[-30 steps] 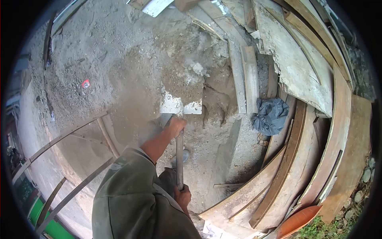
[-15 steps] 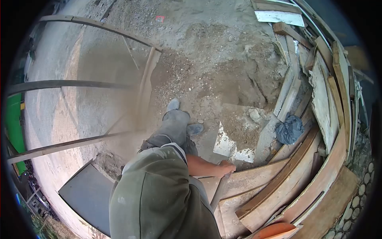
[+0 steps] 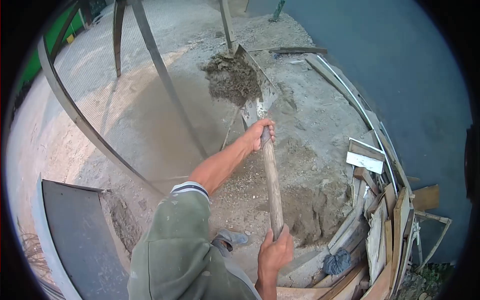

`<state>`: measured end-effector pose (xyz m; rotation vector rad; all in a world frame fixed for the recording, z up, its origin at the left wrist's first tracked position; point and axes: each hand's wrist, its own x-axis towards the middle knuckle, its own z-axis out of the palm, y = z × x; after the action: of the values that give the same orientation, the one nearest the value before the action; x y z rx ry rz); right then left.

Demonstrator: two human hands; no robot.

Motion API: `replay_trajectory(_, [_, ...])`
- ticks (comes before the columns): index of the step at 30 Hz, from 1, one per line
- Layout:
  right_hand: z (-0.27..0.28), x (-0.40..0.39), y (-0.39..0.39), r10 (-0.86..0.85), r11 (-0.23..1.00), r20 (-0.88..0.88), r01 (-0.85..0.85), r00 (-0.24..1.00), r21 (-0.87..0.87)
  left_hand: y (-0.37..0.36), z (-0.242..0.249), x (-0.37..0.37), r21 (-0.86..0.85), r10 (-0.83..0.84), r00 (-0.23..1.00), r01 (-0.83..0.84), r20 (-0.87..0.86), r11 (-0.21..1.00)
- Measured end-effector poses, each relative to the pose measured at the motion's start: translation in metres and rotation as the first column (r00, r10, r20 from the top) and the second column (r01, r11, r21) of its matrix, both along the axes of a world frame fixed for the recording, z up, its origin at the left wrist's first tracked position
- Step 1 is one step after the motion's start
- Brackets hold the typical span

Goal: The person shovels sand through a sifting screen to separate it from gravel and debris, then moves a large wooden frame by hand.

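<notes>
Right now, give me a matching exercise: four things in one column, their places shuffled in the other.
1. left hand
2. right hand
3. loose dirt
4. crumpled dark bag

A. against the shovel blade
B. beside the wooden boards
C. gripping the handle end nearer the blade
D. gripping the handle farther from the blade

Pairs: 1-C, 2-D, 3-A, 4-B

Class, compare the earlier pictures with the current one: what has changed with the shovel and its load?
The shovel has swung from beside the boards towards the mesh screen; its blade now tilts, and the dirt is spilling off leftwards. The left hand stays gripping near the blade. The plastic bag stays by the boards.
</notes>
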<state>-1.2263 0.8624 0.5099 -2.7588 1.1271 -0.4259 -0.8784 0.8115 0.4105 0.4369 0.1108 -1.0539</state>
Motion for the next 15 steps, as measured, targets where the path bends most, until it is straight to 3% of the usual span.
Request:
replay_trajectory(1, [0.014,0.022,0.001,0.034,0.999,0.012,-0.033,0.999,-0.013,0.017,0.05,0.028,-0.106,0.096,0.993,-0.088,0.071,0.99])
replay_trajectory(4, [0.043,0.063,0.012,0.179,0.977,0.146,-0.158,0.973,-0.147,0.061,0.161,0.063,-0.291,0.225,0.942,-0.149,0.249,0.945])
replay_trajectory(7, [0.052,0.068,0.015,0.23,0.973,0.296,-0.222,0.927,-0.062,0.083,0.205,0.06,-0.297,0.271,0.916,-0.182,0.295,0.937])
replay_trajectory(9, [0.04,0.059,0.015,0.244,0.97,0.296,-0.238,0.924,-0.055,0.089,0.208,0.045,-0.249,0.298,0.863,-0.208,0.409,0.946])
replay_trajectory(15, [-0.021,-0.01,0.021,0.157,0.98,0.194,-0.177,0.968,0.092,0.056,0.105,-0.02,-0.034,0.166,0.939,-0.164,0.303,0.986])
